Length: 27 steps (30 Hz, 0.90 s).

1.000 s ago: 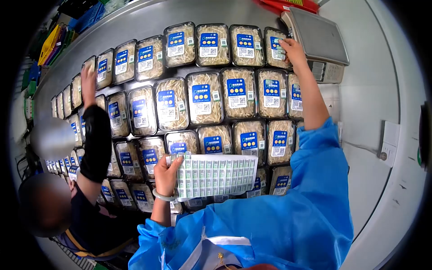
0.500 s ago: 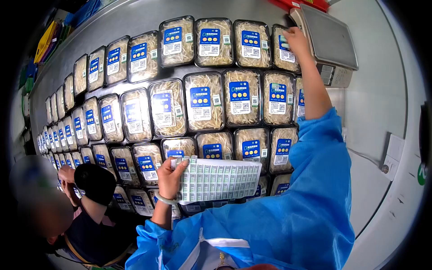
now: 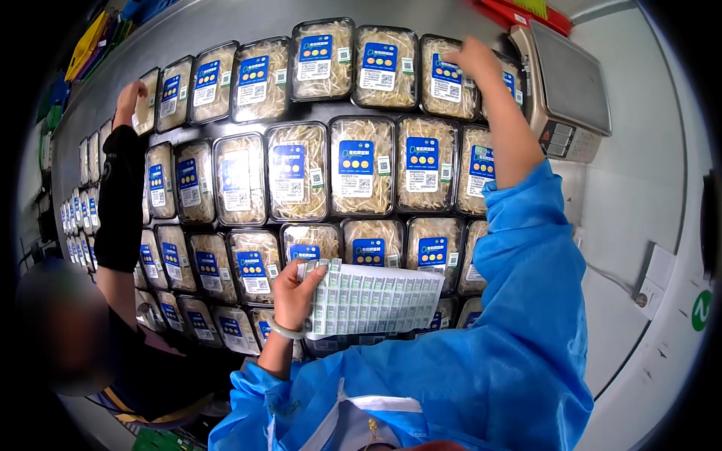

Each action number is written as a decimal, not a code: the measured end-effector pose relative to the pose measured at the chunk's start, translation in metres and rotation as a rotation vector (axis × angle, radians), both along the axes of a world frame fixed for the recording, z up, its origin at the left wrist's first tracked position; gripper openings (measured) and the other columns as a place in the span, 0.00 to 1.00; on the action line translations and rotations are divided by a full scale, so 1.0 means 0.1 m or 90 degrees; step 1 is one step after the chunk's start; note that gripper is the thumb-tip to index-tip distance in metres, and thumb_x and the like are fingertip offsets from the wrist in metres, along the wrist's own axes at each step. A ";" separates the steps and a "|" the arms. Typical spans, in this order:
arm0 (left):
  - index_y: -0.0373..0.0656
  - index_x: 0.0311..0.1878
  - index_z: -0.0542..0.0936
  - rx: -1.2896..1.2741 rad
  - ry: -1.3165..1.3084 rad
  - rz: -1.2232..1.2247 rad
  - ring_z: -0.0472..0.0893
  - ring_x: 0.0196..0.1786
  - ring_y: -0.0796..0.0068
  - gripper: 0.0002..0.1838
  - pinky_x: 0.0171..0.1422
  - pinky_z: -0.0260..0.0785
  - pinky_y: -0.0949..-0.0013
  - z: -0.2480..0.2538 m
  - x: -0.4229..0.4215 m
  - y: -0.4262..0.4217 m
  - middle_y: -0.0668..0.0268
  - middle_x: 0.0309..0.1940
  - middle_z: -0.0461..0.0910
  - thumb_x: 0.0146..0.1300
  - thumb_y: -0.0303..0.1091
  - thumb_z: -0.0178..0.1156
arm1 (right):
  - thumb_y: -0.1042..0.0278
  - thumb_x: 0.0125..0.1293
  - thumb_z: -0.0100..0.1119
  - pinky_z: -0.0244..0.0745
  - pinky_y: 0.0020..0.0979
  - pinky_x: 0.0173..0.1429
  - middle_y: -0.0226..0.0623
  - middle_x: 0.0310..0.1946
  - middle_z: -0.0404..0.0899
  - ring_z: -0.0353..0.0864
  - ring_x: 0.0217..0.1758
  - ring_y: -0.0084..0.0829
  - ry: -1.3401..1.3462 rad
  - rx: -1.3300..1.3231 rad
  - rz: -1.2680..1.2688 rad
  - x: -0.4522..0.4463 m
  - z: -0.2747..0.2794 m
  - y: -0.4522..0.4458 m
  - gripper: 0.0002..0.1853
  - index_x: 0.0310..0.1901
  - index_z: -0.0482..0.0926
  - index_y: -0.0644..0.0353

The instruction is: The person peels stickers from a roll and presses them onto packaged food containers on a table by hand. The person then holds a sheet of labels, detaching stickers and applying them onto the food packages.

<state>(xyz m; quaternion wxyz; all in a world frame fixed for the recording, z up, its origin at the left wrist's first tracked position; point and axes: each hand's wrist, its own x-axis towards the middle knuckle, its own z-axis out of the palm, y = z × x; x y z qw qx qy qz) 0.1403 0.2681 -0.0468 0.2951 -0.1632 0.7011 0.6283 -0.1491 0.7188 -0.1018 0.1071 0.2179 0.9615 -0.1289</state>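
Observation:
My left hand pinches the left edge of a sheet of small green-and-white stickers, held flat over the lower trays. At the top right, my right hand reaches over a packed tray of pale sprouts with a blue-and-white label. Its fingertips are near the upper part of that label; whether they hold a sticker is too small to tell. Beside it, partly behind my wrist, stands the last tray of the top row. A tray further left bears a small green code sticker.
Rows of similar sprout trays cover the metal table. A scale stands at the right, with a red container behind it. At the left, a co-worker's hand touches a tray in the top row.
My right hand has moved from the last tray of the top row to the one left of it. My left hand still holds the sheet. The co-worker's arm has stretched toward the top row.

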 end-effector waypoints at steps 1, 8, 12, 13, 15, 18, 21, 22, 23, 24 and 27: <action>0.37 0.39 0.80 -0.001 -0.001 0.021 0.72 0.28 0.91 0.04 0.31 0.64 0.82 0.03 -0.01 0.01 0.75 0.26 0.79 0.65 0.28 0.65 | 0.52 0.55 0.67 0.77 0.42 0.52 0.47 0.46 0.84 0.83 0.50 0.46 0.021 0.051 0.008 0.03 0.05 0.00 0.25 0.48 0.78 0.63; 0.37 0.40 0.81 0.002 -0.007 0.017 0.73 0.31 0.91 0.05 0.33 0.65 0.81 -0.12 0.05 -0.06 0.75 0.29 0.81 0.65 0.28 0.65 | 0.63 0.57 0.65 0.77 0.39 0.47 0.44 0.41 0.84 0.85 0.41 0.41 0.065 -0.352 0.088 -0.16 0.22 -0.84 0.18 0.47 0.76 0.62; 0.36 0.41 0.81 0.037 -0.007 0.030 0.74 0.33 0.90 0.05 0.37 0.67 0.81 0.01 0.00 0.00 0.73 0.31 0.82 0.66 0.27 0.64 | 0.64 0.58 0.66 0.77 0.36 0.36 0.43 0.40 0.84 0.83 0.35 0.33 0.158 -0.208 0.186 -0.51 -0.21 -1.02 0.18 0.47 0.76 0.64; 0.36 0.42 0.81 0.045 -0.004 0.039 0.74 0.34 0.90 0.05 0.37 0.67 0.81 0.00 0.01 -0.01 0.73 0.32 0.82 0.66 0.27 0.64 | 0.63 0.58 0.67 0.78 0.37 0.38 0.43 0.41 0.83 0.83 0.37 0.35 0.162 -0.170 0.187 -0.58 -0.28 -1.06 0.19 0.47 0.76 0.63; 0.36 0.43 0.81 0.057 -0.008 0.046 0.75 0.35 0.89 0.06 0.38 0.68 0.81 -0.07 0.04 -0.07 0.73 0.33 0.83 0.66 0.27 0.64 | 0.60 0.57 0.67 0.78 0.41 0.43 0.44 0.43 0.84 0.84 0.42 0.40 0.115 -0.065 0.185 -0.63 -0.27 -1.13 0.21 0.49 0.77 0.61; 0.36 0.44 0.81 0.049 -0.016 0.047 0.76 0.36 0.89 0.07 0.39 0.69 0.81 -0.06 0.04 -0.13 0.72 0.34 0.83 0.66 0.27 0.64 | 0.56 0.56 0.68 0.79 0.46 0.50 0.44 0.43 0.85 0.84 0.49 0.45 0.004 0.065 0.187 -0.60 0.11 -1.26 0.23 0.51 0.79 0.57; 0.36 0.44 0.81 0.060 -0.015 0.085 0.76 0.36 0.89 0.07 0.39 0.69 0.80 -0.08 0.03 -0.14 0.73 0.34 0.83 0.66 0.27 0.64 | 0.53 0.58 0.68 0.80 0.44 0.45 0.44 0.39 0.85 0.85 0.46 0.41 0.079 0.069 0.222 -0.67 0.18 -1.23 0.22 0.48 0.79 0.60; 0.36 0.44 0.81 0.061 -0.014 0.089 0.76 0.36 0.89 0.07 0.39 0.69 0.80 -0.09 0.03 -0.15 0.73 0.34 0.83 0.66 0.27 0.64 | 0.52 0.59 0.68 0.80 0.42 0.44 0.43 0.38 0.85 0.85 0.45 0.39 0.098 -0.070 0.225 -0.74 0.16 -1.29 0.22 0.47 0.79 0.60; 0.36 0.44 0.81 0.061 -0.013 0.092 0.76 0.36 0.89 0.07 0.39 0.69 0.80 -0.11 0.03 -0.16 0.72 0.34 0.83 0.65 0.27 0.64 | 0.52 0.59 0.67 0.80 0.40 0.43 0.43 0.37 0.85 0.86 0.43 0.37 0.115 -0.209 0.224 -0.80 0.14 -1.35 0.22 0.47 0.78 0.61; 0.36 0.44 0.81 0.062 -0.014 0.095 0.76 0.36 0.89 0.07 0.39 0.69 0.80 -0.13 0.03 -0.16 0.72 0.34 0.83 0.65 0.27 0.64 | 0.51 0.59 0.67 0.80 0.39 0.42 0.42 0.36 0.85 0.86 0.42 0.36 0.129 -0.349 0.220 -0.84 0.14 -1.45 0.22 0.46 0.78 0.61; 0.35 0.44 0.81 0.057 -0.018 0.084 0.76 0.36 0.89 0.07 0.39 0.69 0.79 -0.20 0.04 -0.19 0.72 0.34 0.83 0.65 0.27 0.64 | 0.64 0.54 0.67 0.77 0.41 0.39 0.47 0.33 0.83 0.84 0.35 0.42 0.145 -0.431 0.198 -1.02 0.13 -1.83 0.14 0.39 0.77 0.62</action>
